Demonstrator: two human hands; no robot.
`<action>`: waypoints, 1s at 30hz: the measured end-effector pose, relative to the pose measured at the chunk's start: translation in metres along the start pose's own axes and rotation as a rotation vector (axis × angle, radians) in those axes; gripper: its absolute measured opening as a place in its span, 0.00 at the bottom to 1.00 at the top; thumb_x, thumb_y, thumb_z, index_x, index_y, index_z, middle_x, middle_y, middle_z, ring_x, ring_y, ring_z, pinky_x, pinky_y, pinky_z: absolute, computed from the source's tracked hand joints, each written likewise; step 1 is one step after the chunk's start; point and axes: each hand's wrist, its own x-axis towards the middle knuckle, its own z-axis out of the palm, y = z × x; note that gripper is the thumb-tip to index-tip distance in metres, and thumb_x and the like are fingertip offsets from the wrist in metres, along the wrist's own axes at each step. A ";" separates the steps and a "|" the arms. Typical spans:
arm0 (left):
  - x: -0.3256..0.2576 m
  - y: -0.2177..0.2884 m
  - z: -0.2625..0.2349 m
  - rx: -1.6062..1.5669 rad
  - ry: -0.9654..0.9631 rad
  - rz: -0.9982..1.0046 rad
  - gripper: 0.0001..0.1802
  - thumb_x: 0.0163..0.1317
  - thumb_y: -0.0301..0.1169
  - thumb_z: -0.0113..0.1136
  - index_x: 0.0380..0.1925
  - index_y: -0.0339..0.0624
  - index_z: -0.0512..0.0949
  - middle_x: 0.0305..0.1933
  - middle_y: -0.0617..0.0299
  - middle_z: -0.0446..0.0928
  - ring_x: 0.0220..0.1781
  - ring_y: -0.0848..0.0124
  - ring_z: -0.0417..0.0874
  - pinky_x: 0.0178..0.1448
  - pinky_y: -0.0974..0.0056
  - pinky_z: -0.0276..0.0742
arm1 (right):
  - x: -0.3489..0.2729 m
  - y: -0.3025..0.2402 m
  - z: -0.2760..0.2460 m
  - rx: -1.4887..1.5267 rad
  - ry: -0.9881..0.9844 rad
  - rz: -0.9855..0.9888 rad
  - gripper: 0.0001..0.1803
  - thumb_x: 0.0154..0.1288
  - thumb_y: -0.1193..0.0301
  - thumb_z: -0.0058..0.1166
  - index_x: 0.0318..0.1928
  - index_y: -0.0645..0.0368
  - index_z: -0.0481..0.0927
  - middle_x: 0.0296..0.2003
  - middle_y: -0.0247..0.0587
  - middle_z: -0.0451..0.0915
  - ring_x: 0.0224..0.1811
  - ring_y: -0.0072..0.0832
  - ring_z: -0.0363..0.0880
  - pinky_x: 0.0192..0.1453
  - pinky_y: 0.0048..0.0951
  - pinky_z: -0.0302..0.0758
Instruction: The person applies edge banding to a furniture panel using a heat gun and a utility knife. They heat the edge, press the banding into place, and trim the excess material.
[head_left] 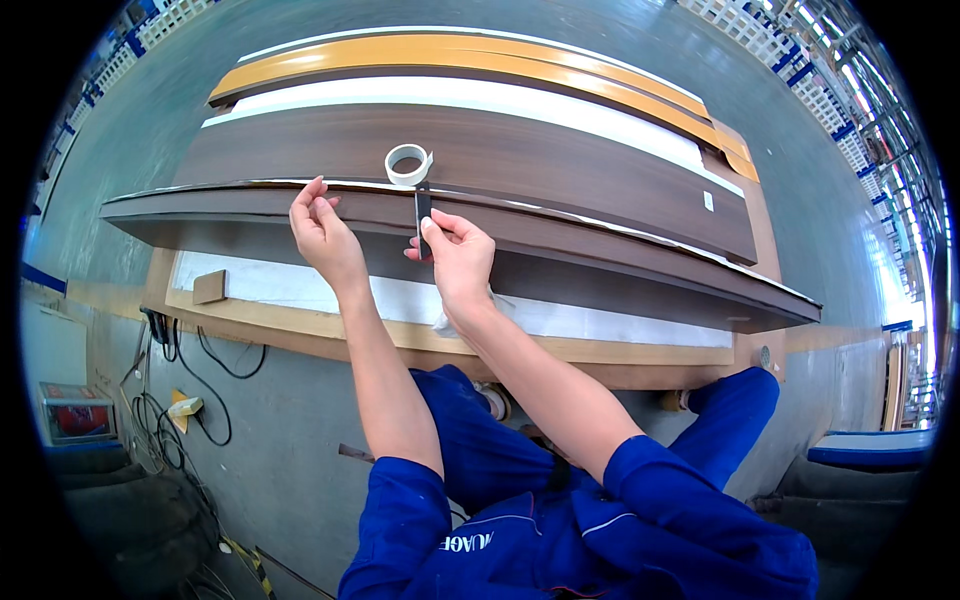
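Observation:
A long brown panel with a raised edge (620, 240) lies across the workbench in front of me. My right hand (463, 262) grips a narrow, flat black tool (423, 207) upright against that edge; its exact kind is unclear. To the left, my left hand (328, 240) is at the same edge with its fingers curled and thumb close to them. Whatever may be between those fingertips is too small to make out. Just beyond the black tool, a roll of white tape (393, 173) stands on the flat brown panel (300, 140) behind the edge.
Farther back lie orange-yellow faced strips (450, 50) and white sheeting (350, 92). A small brown block (210, 287) rests on the bench's near-left part. Black cables (215, 425) tangle on the floor at left, near a yellow-and-white object (184, 408). Dark padded shapes (125, 510) flank me.

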 end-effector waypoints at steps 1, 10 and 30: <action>0.001 -0.001 -0.002 0.003 0.012 -0.003 0.12 0.66 0.25 0.41 0.44 0.36 0.74 0.44 0.59 0.73 0.40 0.72 0.74 0.48 0.67 0.71 | 0.000 0.002 0.004 0.012 -0.005 -0.003 0.13 0.63 0.75 0.51 0.46 0.71 0.75 0.27 0.40 0.79 0.24 0.21 0.78 0.29 0.22 0.78; 0.007 -0.008 -0.013 -0.006 0.060 0.004 0.12 0.66 0.25 0.40 0.44 0.36 0.73 0.45 0.59 0.73 0.40 0.72 0.74 0.48 0.67 0.70 | 0.001 0.007 0.026 0.003 -0.029 0.041 0.11 0.63 0.77 0.51 0.44 0.72 0.75 0.29 0.40 0.77 0.27 0.23 0.78 0.31 0.24 0.79; 0.010 -0.012 -0.020 -0.038 0.107 0.009 0.12 0.66 0.24 0.41 0.44 0.35 0.73 0.45 0.57 0.74 0.41 0.71 0.75 0.48 0.67 0.71 | -0.002 0.001 0.048 0.190 -0.074 0.212 0.13 0.64 0.71 0.53 0.48 0.62 0.76 0.30 0.35 0.80 0.27 0.19 0.79 0.25 0.16 0.66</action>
